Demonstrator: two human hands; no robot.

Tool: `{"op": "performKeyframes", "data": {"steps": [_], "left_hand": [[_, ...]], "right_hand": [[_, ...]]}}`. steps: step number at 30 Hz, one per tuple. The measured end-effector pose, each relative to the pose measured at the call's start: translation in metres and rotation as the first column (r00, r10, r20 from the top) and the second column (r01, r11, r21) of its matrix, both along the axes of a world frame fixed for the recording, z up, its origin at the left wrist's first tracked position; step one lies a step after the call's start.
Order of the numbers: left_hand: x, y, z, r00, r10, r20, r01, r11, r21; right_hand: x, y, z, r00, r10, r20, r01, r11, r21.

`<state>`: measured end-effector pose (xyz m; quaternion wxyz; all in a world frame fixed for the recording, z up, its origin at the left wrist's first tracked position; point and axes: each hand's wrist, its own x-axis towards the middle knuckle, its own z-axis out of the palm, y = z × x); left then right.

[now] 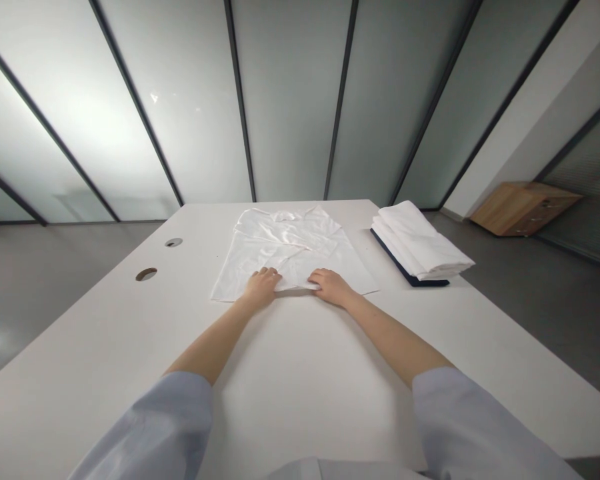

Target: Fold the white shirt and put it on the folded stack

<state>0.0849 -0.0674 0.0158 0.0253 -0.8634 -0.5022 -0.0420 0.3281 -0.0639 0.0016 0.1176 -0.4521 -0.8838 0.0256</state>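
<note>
Sleeves (pixel 170 420) of pale blue cloth are nearest to the camera, one on each forearm, and both bare forearms go forward over the white tabletop (pixel 105 347) toward the shirt (pixel 290 250). This white shirt lies flat on the far half of the tabletop, with its collar at the far edge and its hem at the near side, close to the hands.

On the near hem of the shirt, a little left of its middle, lies the left hand (pixel 263 287). It is palm down, the fingers (pixel 271 273) lightly bent and close together, pressing on the cloth. I cannot tell if it pinches a fold. Also on the near hem, just right of the middle, is the right hand (pixel 331 285). It too is palm down, the fingers curled over the edge of the cloth, and whether it grips the cloth is not clear. The two hands are near each other but apart, with a small piece of the shirt between them.

To the right of the shirt, just beside it but not touching, stands a stack (pixel 420 247) of folded white cloths on top of something dark blue. To the left of the shirt, well apart, are two round holes (pixel 146 274) in the tabletop. Far to the right of the shirt, on the floor, is a wooden cabinet (pixel 525 208). Behind the shirt stands a wall of frosted glass panels (pixel 290 100) with dark frames.
</note>
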Motion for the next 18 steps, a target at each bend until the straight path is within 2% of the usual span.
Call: {"op": "performKeyframes", "data": {"steps": [4, 9, 12, 15, 18], "left_hand": [[-0.030, 0.006, 0.005, 0.993, 0.110, -0.051, -0.111, 0.993, -0.029], [-0.076, 0.007, 0.001, 0.988, 0.149, -0.033, -0.150, 0.986, -0.065], [-0.086, 0.008, 0.000, 0.987, 0.162, 0.005, -0.162, 0.984, -0.069], [-0.085, 0.011, 0.008, 0.975, 0.218, -0.036, -0.220, 0.970, -0.099], [-0.088, 0.012, 0.028, 0.974, 0.221, -0.043, -0.225, 0.959, -0.175]], "right_hand": [[0.030, -0.002, -0.002, 0.994, -0.082, 0.070, 0.084, 0.996, -0.023], [0.081, -0.007, -0.012, 0.972, -0.224, 0.065, 0.228, 0.972, -0.051], [0.093, -0.008, -0.012, 0.956, -0.291, 0.036, 0.293, 0.954, -0.070], [0.091, -0.010, -0.002, 0.936, -0.349, 0.047, 0.352, 0.932, -0.089], [0.089, -0.017, 0.018, 0.922, -0.386, 0.036, 0.387, 0.915, -0.109]]}}
